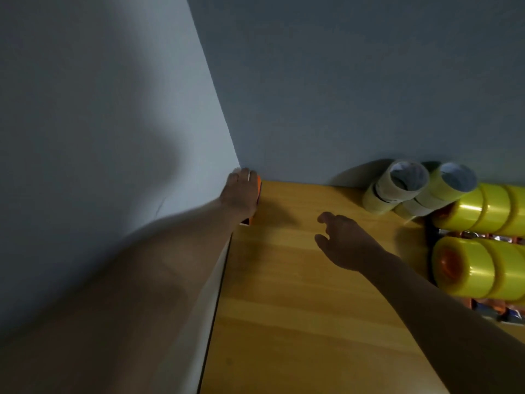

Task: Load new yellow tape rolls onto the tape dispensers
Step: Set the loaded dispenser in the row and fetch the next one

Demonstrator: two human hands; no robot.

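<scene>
Fingers of your left hand (241, 194) curl over an orange tape dispenser (258, 191) at the table's (298, 308) far left corner, against the wall. Your right hand (345, 241) hovers above the wood, loosely curled, holding nothing. Yellow tape rolls (483, 243) lie stacked at the right edge, well apart from both hands.
</scene>
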